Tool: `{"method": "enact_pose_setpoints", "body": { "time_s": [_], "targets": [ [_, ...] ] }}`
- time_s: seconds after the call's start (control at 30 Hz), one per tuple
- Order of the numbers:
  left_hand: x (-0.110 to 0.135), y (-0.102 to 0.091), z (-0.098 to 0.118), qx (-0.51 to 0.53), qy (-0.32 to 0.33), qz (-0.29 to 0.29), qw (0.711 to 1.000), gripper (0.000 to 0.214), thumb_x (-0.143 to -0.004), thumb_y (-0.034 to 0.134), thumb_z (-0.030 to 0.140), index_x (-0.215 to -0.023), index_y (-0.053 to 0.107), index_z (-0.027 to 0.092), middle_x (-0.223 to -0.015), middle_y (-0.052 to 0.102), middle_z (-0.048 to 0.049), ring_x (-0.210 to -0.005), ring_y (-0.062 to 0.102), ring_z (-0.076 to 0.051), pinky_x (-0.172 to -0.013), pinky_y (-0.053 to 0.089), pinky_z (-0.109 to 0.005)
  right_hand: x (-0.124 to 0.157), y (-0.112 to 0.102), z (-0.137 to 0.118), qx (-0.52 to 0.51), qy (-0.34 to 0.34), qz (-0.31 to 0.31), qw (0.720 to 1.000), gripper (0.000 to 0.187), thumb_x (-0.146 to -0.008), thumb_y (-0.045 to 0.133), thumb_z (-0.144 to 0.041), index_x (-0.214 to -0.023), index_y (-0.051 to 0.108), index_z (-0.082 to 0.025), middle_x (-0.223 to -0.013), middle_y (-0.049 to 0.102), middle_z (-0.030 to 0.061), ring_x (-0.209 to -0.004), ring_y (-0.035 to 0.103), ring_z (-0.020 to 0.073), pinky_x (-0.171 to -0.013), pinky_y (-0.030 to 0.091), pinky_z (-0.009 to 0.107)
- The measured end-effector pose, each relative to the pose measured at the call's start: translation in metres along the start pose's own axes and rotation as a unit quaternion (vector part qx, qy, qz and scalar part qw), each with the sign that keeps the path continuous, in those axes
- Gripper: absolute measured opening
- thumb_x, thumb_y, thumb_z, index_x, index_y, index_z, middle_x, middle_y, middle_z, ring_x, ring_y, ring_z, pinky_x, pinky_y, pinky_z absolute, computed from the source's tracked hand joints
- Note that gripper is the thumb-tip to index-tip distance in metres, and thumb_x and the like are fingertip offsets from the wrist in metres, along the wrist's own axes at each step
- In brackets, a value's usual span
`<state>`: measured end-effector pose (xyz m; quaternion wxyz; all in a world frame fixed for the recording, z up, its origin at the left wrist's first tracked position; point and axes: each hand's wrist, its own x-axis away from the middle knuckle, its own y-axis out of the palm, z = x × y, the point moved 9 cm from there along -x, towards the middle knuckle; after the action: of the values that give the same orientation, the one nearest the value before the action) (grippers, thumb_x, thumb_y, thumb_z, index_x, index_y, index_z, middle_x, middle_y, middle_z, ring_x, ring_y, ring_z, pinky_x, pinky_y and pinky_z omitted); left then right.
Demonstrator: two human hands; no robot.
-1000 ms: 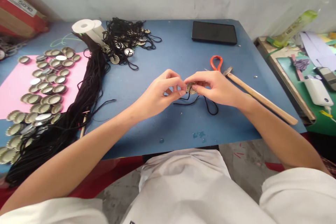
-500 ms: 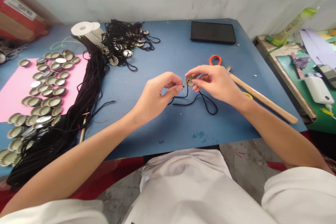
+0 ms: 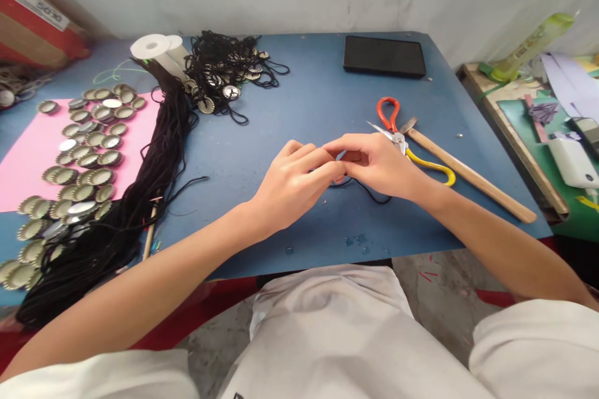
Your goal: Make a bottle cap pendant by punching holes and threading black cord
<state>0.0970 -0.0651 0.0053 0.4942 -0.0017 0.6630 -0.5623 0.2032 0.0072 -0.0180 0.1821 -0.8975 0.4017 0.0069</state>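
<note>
My left hand (image 3: 292,184) and my right hand (image 3: 374,162) meet fingertip to fingertip low over the blue table (image 3: 309,106). Both are closed in a pinch. A thin black cord (image 3: 374,195) trails out from under them onto the table. The metal cap seen earlier in my right fingers is now hidden behind the fingers. Scissors (image 3: 402,140) with one orange and one yellow handle lie just right of my right hand, beside a wooden-handled hammer (image 3: 468,174).
A thick bundle of black cords (image 3: 140,193) runs down the left. Several metal bottle caps (image 3: 88,162) lie on pink paper (image 3: 28,156). A white spool (image 3: 156,50), a heap of corded caps (image 3: 224,72) and a black tablet (image 3: 384,56) sit at the back. A cluttered side table (image 3: 552,131) stands right.
My hands have come together and dropped toward the table. The cap that showed between my right fingers is now covered, and the scissors are now uncovered.
</note>
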Motion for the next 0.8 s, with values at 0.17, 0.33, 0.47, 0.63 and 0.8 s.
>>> {"method": "enact_pose_setpoints", "body": {
  "time_s": [0.17, 0.33, 0.47, 0.63, 0.8],
  "targets": [
    [0.000, -0.001, -0.001, -0.045, 0.020, -0.008, 0.999, 0.023, -0.114, 0.053, 0.008, -0.103, 0.069, 0.020, -0.083, 0.075, 0.0000, -0.072, 0.057, -0.017, -0.074, 0.037, -0.034, 0.001, -0.006, 0.001, -0.013, 0.007, 0.011, 1.000, 0.024, -0.095, 0.073, -0.020, -0.116, 0.084, -0.018, -0.108, 0.087, 0.0060, -0.081, 0.082, 0.0202, -0.082, 0.070, 0.036],
    [0.001, 0.002, -0.011, -0.078, -0.002, -0.016, 0.997, 0.026, -0.117, 0.051, 0.015, -0.099, 0.068, 0.020, -0.079, 0.069, 0.0002, -0.071, 0.054, -0.018, -0.072, 0.037, -0.035, 0.002, -0.012, -0.002, -0.011, 0.022, 0.021, 0.999, 0.023, -0.096, 0.074, -0.023, -0.117, 0.083, -0.018, -0.104, 0.087, 0.0060, -0.081, 0.083, 0.0217, -0.084, 0.071, 0.038],
    [0.003, 0.000, -0.013, -0.062, -0.007, 0.006, 0.998, 0.021, -0.117, 0.057, 0.023, -0.101, 0.070, 0.021, -0.086, 0.072, -0.0024, -0.076, 0.056, -0.019, -0.074, 0.042, -0.035, 0.002, -0.010, -0.001, -0.024, 0.030, 0.011, 0.999, 0.023, -0.096, 0.073, -0.021, -0.116, 0.083, -0.017, -0.102, 0.087, 0.0054, -0.082, 0.084, 0.0216, -0.083, 0.071, 0.037],
    [0.004, -0.001, -0.018, -0.024, -0.036, 0.022, 0.999, 0.018, -0.114, 0.060, 0.022, -0.101, 0.073, 0.023, -0.097, 0.073, -0.0051, -0.082, 0.058, -0.019, -0.078, 0.048, -0.034, 0.002, -0.008, 0.002, -0.040, 0.034, -0.002, 0.999, 0.024, -0.096, 0.074, -0.022, -0.118, 0.083, -0.018, -0.102, 0.087, 0.0051, -0.082, 0.084, 0.0210, -0.082, 0.071, 0.036],
    [0.006, -0.002, -0.023, 0.005, -0.076, 0.036, 0.996, 0.013, -0.111, 0.064, 0.020, -0.101, 0.071, 0.023, -0.102, 0.070, -0.0054, -0.087, 0.060, -0.019, -0.079, 0.050, -0.033, 0.001, -0.007, 0.003, -0.048, 0.028, -0.008, 0.998, 0.022, -0.096, 0.076, -0.021, -0.117, 0.084, -0.019, -0.100, 0.087, 0.0043, -0.082, 0.082, 0.0195, -0.083, 0.071, 0.036]
  ]
}}
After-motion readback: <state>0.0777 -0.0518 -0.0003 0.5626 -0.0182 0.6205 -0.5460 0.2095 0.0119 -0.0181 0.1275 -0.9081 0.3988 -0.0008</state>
